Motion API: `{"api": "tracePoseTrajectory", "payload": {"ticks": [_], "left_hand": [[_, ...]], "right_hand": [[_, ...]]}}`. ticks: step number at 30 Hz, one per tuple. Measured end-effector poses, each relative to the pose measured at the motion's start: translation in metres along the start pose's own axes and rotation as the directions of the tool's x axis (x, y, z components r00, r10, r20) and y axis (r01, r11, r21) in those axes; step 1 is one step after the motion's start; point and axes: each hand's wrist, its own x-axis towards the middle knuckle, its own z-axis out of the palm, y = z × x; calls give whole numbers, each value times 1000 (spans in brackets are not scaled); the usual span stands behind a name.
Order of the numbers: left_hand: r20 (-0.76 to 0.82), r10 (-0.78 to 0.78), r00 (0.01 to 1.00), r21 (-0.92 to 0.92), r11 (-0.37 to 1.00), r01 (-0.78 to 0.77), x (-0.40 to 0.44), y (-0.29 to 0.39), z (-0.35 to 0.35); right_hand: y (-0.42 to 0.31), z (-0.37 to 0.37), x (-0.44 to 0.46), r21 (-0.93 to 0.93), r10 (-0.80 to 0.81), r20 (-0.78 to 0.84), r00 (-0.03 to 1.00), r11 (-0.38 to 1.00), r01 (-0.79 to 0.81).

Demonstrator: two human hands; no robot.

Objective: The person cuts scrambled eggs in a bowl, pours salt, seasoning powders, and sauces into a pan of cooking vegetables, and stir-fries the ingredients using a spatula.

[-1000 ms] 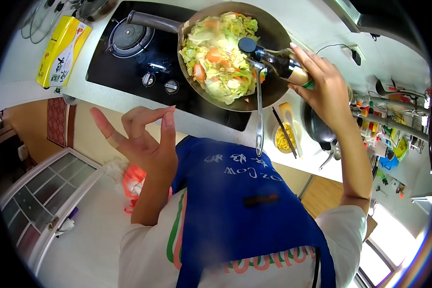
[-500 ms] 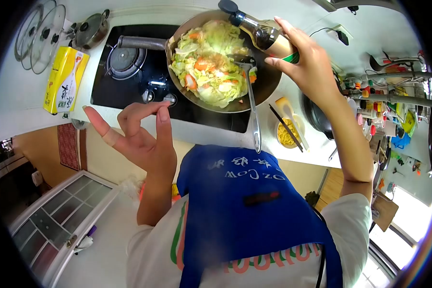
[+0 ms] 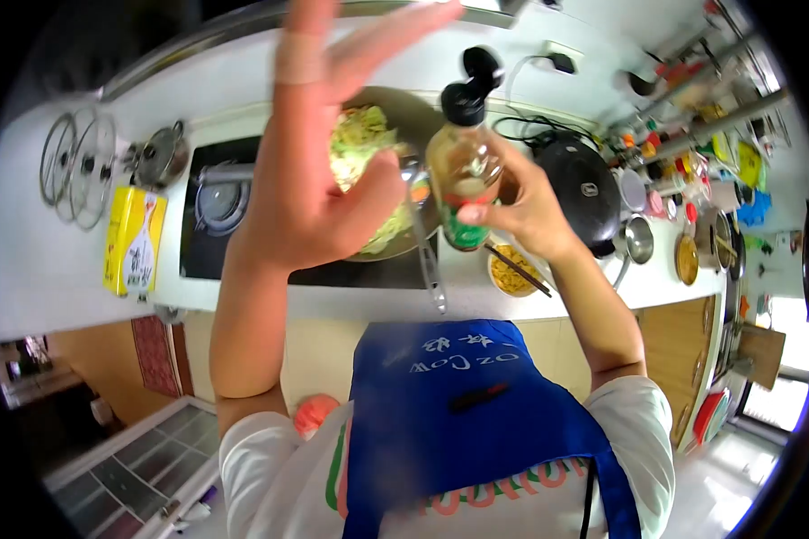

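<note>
My right hand (image 3: pixel 537 208) is wrapped round a clear sauce bottle (image 3: pixel 463 157) with a green label at its base. The bottle stands upright in the grip, its black flip cap (image 3: pixel 483 67) hinged up. My left hand (image 3: pixel 306 189) is raised close to the camera, fingers stretched apart and slightly blurred, holding nothing. It hides part of a wok (image 3: pixel 413 112) filled with chopped cabbage and carrot (image 3: pixel 364 130). A metal spatula (image 3: pixel 430 269) rests in the wok, its handle pointing towards me. Beside it, a bowl of yellow food (image 3: pixel 510 277) has chopsticks (image 3: pixel 523 269) across it.
A black gas hob (image 3: pixel 211 256) lies under the wok. To the left are a yellow box (image 3: pixel 133 238), a lidded pot (image 3: pixel 162 157) and glass lids (image 3: pixel 88 166). A round black appliance (image 3: pixel 582 193) and a small steel pan (image 3: pixel 638 241) stand to the right.
My right hand has brought the sauce bottle from its tilt over the wok to upright, nearer me. My left hand has risen from the hob's front edge to in front of the wok.
</note>
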Motion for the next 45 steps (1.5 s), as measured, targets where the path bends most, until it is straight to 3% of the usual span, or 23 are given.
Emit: {"api": "tracePoseTrajectory", "payload": {"ticks": [2,3,4,5,8,12,13,14,16,18,20,22,24,27,30,34,41,45], "left_hand": [[309,95,946,93,987,-130,21,-13,21],[441,93,893,352,897,-267,37,1,33],[459,86,884,449,836,-315,41,1,42],[478,79,875,537,762,-362,46,1,52],[349,43,936,389,902,-186,36,-7,124],[462,-37,886,277,955,-104,39,-8,242],[487,-3,874,175,980,-94,38,-15,272],[573,21,819,80,993,-82,42,-20,298],[673,-53,738,130,990,-48,61,-16,351],[604,-73,794,113,994,5,61,-22,391],[446,-65,893,5,998,70,38,-41,419],[432,-153,889,-41,981,189,16,-48,432],[445,-313,839,65,946,319,-7,-50,439],[375,-556,742,192,829,525,-27,-41,449],[258,-679,688,230,734,639,-39,-35,455],[138,-765,629,210,643,737,-41,-31,469],[113,-801,588,225,598,770,-46,-34,483],[135,-800,584,273,597,755,-50,-37,482]], "right_hand": [[-1,-16,-23,-99,-132,7,991,986,132],[0,-27,-36,-54,-122,-17,992,991,121],[0,-38,-50,-9,-113,-42,993,994,112],[1,-52,-63,-92,-127,-59,990,988,121],[6,-96,-105,131,-141,-228,963,976,174],[15,-173,-173,-168,-180,-428,885,979,118],[25,-195,-188,-197,-234,-465,854,967,158],[24,-216,-208,-165,-167,-509,844,982,96],[30,-266,-246,-309,-234,-634,737,950,36],[46,-326,-283,-399,-291,-760,581,915,-63],[78,-405,-312,-383,-350,-832,431,924,11],[91,-477,-330,-254,-231,-913,337,967,-25],[119,-539,-337,-248,-201,-930,307,961,-122],[170,-610,-335,-311,-232,-911,342,929,-199],[205,-653,-321,-322,-186,-900,394,893,-314],[231,-669,-294,-192,-87,-913,399,954,-229],[253,-682,-271,-257,-126,-891,435,932,-256],[278,-684,-273,-233,-170,-860,481,970,-73]]}}
